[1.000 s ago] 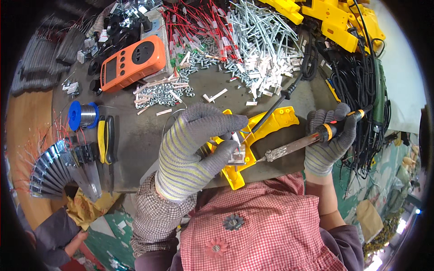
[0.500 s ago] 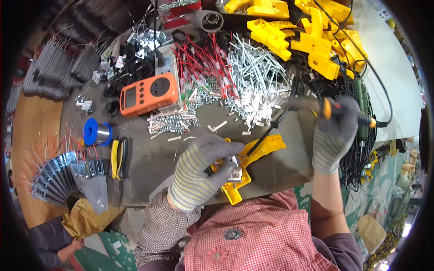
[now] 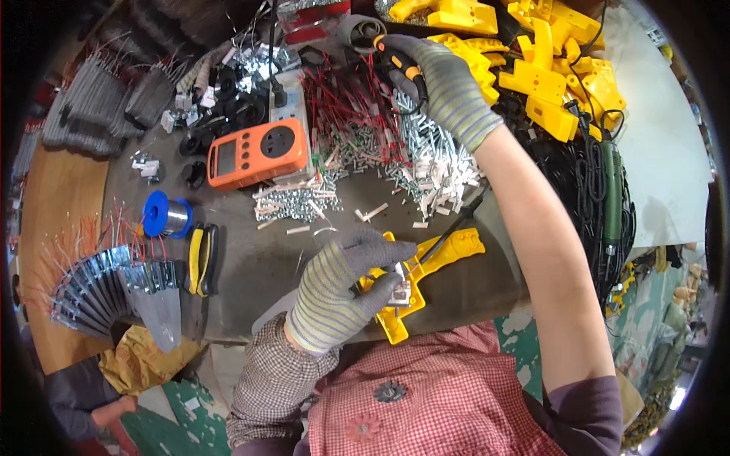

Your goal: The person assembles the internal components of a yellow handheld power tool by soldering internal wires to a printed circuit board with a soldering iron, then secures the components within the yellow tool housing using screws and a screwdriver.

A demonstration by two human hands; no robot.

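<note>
My left hand point(image 3: 334, 289), in a striped grey glove, has thumb and fingers closed in a pinch on a small white-and-silver part point(image 3: 400, 292). That part sits in a yellow plastic handle shell point(image 3: 456, 245) lying near the bench's front edge. A black cord point(image 3: 449, 237) runs from the shell toward the back right. My right hand point(image 3: 456, 91), gloved alike, reaches to the far side. It is wrapped round the black-and-orange handle of a soldering iron point(image 3: 407, 64), whose front end is at a grey round tube point(image 3: 359, 32); the tip is hidden.
An orange meter point(image 3: 258, 156) stands behind my left hand. Beyond lie red-wired parts point(image 3: 350, 106), metal rods and screws point(image 3: 437, 163). Yellow shells point(image 3: 544, 83) fill the back right. A solder spool point(image 3: 166, 215), pliers point(image 3: 201, 258) and metal plates point(image 3: 152, 296) lie left. Another person's arm point(image 3: 110, 410) shows lower left.
My right hand has swung from the right side up and left to the grey tube, carrying the soldering iron. My left hand keeps its pinch at the yellow shell.
</note>
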